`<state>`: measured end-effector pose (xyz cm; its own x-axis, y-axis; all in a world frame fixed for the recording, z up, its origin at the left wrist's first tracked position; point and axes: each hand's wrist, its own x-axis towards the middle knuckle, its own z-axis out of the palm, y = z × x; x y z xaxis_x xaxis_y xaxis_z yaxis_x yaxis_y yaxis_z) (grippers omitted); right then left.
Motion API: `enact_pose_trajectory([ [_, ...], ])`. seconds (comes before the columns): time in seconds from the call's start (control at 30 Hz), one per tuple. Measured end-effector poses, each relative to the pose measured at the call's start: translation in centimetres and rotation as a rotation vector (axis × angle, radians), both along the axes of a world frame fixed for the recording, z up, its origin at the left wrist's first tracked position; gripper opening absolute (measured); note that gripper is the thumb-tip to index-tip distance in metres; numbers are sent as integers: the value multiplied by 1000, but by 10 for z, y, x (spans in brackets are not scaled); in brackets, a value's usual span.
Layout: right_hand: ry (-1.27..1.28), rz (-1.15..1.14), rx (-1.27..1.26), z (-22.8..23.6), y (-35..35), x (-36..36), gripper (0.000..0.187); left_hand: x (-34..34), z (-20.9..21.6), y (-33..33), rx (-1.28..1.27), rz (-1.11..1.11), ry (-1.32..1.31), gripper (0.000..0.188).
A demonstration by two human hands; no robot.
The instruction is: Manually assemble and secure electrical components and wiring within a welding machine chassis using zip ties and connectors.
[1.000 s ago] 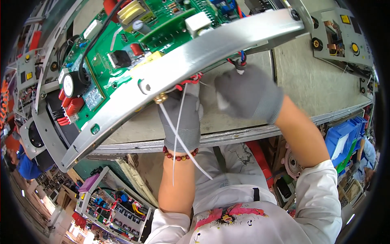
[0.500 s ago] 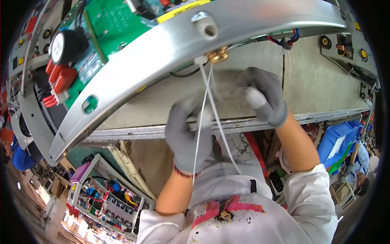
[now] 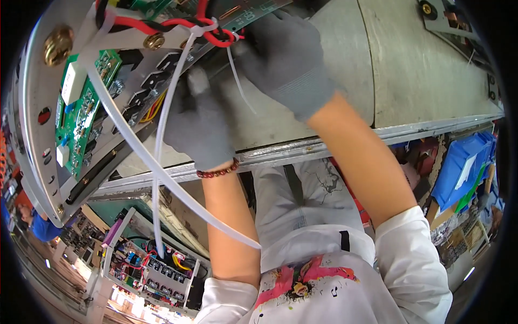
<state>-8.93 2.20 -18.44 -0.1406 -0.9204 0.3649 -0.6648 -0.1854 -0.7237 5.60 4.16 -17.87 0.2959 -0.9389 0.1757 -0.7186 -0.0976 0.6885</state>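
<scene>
My left hand (image 3: 199, 121) wears a grey glove. It lies beside the chassis edge with its thumb raised; shadow and blur hide its other fingers. My right hand (image 3: 291, 65), gloved alike, reaches to the end of a twisted red-and-black wire bundle (image 3: 171, 22). Its fingers curl there, and what is in them is hidden. White cable ties are fastened on the wires. One long cable tie (image 3: 164, 116) hangs past my left hand, a nearer one (image 3: 137, 143) crosses my left forearm, and a short tail (image 3: 237, 81) hangs between my hands.
The metal chassis (image 3: 27, 102) carries a green circuit board (image 3: 81, 121) and brass-coloured screws. It stands on a grey metal bench (image 3: 415, 81) with a raised front edge. Below left is another unit with electronics (image 3: 148, 270); blue bins (image 3: 464, 170) stand at right.
The chassis now shows another side, with twisted wires in view. My right hand has moved up and left to the wires; my left hand has moved up and left to the chassis.
</scene>
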Motion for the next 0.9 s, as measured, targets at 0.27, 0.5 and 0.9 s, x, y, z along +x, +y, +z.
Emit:
enact_pose_trajectory([
  [0.27,-63,-239,-81,-15,3,11,18,-8,-3,-15,208,292,30,43],
  [0.5,-65,-70,26,-23,9,5,21,9,-3,-6,111,141,201,27],
  [0.9,-82,-275,337,-20,0,43,30,29,-79,-10,144,118,-549,39],
])
